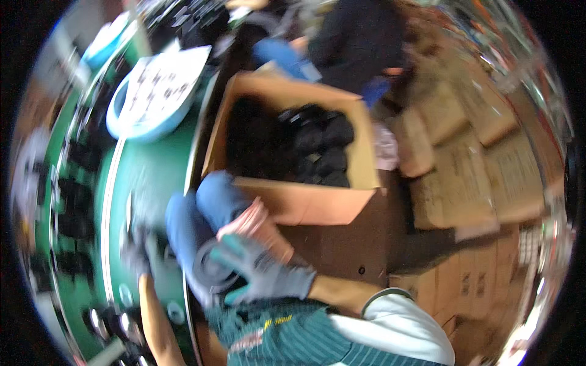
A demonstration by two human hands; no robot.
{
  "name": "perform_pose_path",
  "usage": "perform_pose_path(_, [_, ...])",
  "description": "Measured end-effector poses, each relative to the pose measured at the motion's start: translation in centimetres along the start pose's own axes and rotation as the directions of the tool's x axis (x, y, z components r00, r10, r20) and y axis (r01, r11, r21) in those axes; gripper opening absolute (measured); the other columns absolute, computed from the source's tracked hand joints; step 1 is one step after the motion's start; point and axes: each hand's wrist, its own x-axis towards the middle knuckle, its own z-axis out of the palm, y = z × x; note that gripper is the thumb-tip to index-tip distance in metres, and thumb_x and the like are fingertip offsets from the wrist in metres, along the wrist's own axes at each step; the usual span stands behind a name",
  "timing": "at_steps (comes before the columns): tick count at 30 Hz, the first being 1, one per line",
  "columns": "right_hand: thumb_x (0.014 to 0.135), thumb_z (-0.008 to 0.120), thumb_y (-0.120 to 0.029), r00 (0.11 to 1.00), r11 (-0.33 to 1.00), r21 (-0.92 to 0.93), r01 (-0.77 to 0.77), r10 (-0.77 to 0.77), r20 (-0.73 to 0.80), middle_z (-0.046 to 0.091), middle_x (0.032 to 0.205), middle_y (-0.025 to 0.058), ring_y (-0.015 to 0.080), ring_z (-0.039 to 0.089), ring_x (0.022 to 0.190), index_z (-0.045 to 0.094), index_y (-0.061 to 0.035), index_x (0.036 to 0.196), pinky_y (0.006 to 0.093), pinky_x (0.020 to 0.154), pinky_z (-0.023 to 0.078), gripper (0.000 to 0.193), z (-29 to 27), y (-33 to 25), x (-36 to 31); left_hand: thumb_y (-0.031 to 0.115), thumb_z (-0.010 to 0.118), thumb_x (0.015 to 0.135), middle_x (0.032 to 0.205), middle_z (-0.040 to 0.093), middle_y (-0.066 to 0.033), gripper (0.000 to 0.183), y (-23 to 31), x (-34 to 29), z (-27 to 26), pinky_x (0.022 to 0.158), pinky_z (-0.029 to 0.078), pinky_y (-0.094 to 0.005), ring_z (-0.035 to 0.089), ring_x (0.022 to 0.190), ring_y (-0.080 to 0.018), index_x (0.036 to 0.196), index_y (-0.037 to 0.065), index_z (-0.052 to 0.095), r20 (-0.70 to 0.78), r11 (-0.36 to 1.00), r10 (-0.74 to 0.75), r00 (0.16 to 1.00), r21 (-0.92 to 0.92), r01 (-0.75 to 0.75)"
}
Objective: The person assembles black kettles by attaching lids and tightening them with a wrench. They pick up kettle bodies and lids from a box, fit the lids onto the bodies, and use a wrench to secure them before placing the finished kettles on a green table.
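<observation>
My left hand [135,251], in a grey glove, is over the green work surface. Motion smears its fingers, and a thin pale piece [129,210] shows just beyond them; I cannot tell whether it is held. Above my lap, my right hand [265,271] wears a grey glove with teal fingertips. Its thumb and fingers curve round the edge of a round grey piece [213,266], which is blurred.
An open cardboard box [305,204] with black round parts stands beyond my knees. A light blue basin [152,129] with a white dotted sheet on it stands on the green surface [155,161]. Dark parts line the far left; closed cartons [455,183] are stacked right. Another person [360,46] sits beyond the box.
</observation>
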Motion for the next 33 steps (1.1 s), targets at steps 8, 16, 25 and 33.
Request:
perform_pose_path(8, [0.072, 0.083, -0.054, 0.989, 0.985, 0.169, -0.028, 0.052, -0.142, 0.042, 0.155, 0.0211, 0.0407, 0.034, 0.146, 0.057, -0.0119, 0.142, 0.0527, 0.121, 0.028, 0.085, 1.0, 1.5, -0.9, 0.06, 0.053, 0.095, 0.129, 0.062, -0.0278, 0.073, -2.2, 3.0, 0.2, 0.1, 0.047, -0.0496, 0.062, 0.116, -0.0416, 0.145, 0.006, 0.052, 0.169, 0.923, -0.017, 0.986, 0.381, -0.049])
perform_pose_path(16, [0.086, 0.082, -0.036, 0.81, 0.915, 0.343, 0.211, 0.032, -0.585, 0.063, 0.136, 0.0084, 0.0258, 0.05, 0.136, 0.067, -0.0127, 0.13, 0.0502, 0.118, 0.036, 0.052, -7.9, -1.8, -2.0, 0.024, 0.064, 0.102, 0.131, 0.066, -0.0193, 0.04, 8.3, -13.0, -8.9, 0.105, 0.049, -0.0432, 0.063, 0.119, -0.036, 0.134, -0.001, 0.062, -0.254, 0.679, 0.444, 0.859, -0.53, -0.508])
perform_pose_path(25, [0.098, 0.069, -0.039, 0.784, -0.091, 0.988, 0.126, 0.619, -0.043, 0.067, 0.129, 0.0093, 0.0172, 0.062, 0.12, 0.058, -0.0051, 0.139, 0.0341, 0.1, 0.052, 0.054, -6.3, 3.4, 0.9, 0.03, 0.094, 0.072, 0.141, 0.051, -0.0304, 0.08, 14.3, -19.3, -9.7, 0.104, 0.048, -0.0523, 0.05, 0.131, -0.046, 0.138, 0.005, 0.056, -0.3, 0.533, 0.766, 0.568, -0.198, -0.823])
perform_pose_path(33, [0.105, 0.056, -0.02, 0.888, 0.474, 0.868, 0.151, 0.32, -0.33, 0.058, 0.109, 0.004, 0.0156, 0.055, 0.097, 0.061, -0.0038, 0.122, 0.0299, 0.085, 0.051, 0.024, -1.2, 3.5, 1.5, 0.046, 0.078, 0.082, 0.137, 0.058, -0.0276, 0.085, 14.3, -19.7, -15.5, 0.104, 0.05, -0.0445, 0.062, 0.124, -0.0396, 0.144, -0.005, 0.049, 0.052, 0.676, 0.485, 0.873, -0.656, -0.336])
